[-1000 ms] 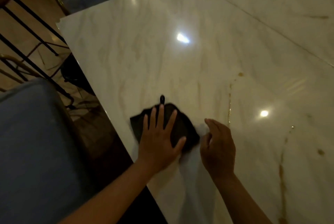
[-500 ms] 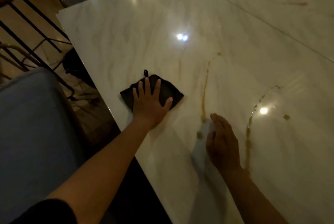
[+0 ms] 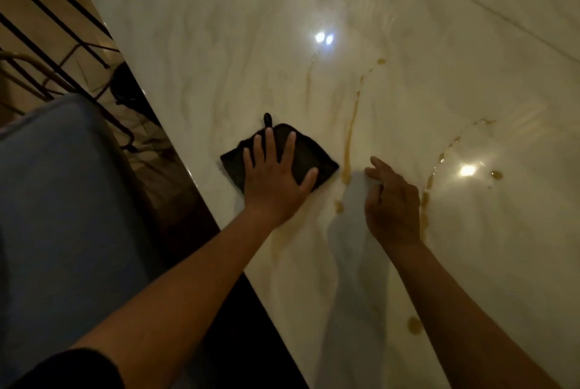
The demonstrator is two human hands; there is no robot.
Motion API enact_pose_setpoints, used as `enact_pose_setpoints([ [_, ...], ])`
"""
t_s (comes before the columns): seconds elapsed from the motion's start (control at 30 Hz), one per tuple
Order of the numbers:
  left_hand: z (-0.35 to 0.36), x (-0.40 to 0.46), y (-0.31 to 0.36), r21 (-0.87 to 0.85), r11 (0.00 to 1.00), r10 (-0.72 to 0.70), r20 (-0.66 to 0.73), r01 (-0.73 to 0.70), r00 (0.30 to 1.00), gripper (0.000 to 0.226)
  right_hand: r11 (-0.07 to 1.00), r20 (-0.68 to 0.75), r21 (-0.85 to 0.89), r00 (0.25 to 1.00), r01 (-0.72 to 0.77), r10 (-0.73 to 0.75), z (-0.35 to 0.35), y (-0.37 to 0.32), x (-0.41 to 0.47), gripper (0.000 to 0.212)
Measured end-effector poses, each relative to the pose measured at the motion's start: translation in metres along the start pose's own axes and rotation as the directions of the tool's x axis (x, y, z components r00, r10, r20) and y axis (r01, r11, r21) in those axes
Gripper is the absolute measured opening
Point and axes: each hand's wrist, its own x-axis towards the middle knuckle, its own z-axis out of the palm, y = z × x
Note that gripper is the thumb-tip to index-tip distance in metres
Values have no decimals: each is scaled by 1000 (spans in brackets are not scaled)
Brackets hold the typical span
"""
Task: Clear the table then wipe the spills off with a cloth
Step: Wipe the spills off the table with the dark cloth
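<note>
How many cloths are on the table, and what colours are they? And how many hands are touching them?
Black cloth: 1, flat under the left hand
White cloth: 1, held by the right hand
Hands: 2, one on each cloth
Total: 2 cloths and 2 hands, 4 things on the marble table, besides the brown spills.
</note>
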Motion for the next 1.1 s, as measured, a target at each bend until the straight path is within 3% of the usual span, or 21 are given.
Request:
enact_pose_setpoints([
  [0.17,9,-75,36,-14,979,204,22,-204,979,91,990,52,108,995,-91,86,-18,-1,33,57],
  [0.27,9,-67,43,-5,968,252,38,-252,967,92,987,88,118,991,-108,98,-22,1,53,50],
  [0.37,2,7,45,-7,974,225,34,-225,974,95,986,76,130,993,-104,95,-20,0,67,54],
  [0.53,-11,112,49,-9,1000,27,61,-26,998,96,996,43,54,997,-67,65,-16,11,79,50],
  [0.67,-1,54,63,-30,990,136,-28,-137,990,93,1000,8,21,1000,-12,12,-15,12,97,48],
  [0.8,3,22,71,-20,973,230,19,-230,973,90,982,40,-174,997,77,-71,0,13,139,50],
  [0.93,-5,114,71,-12,974,225,-7,-225,974,91,925,120,-368,991,95,-54,12,23,168,49],
  [1.1,-17,232,79,-4,990,138,41,-138,990,92,902,-8,-423,995,89,-102,16,24,171,43],
])
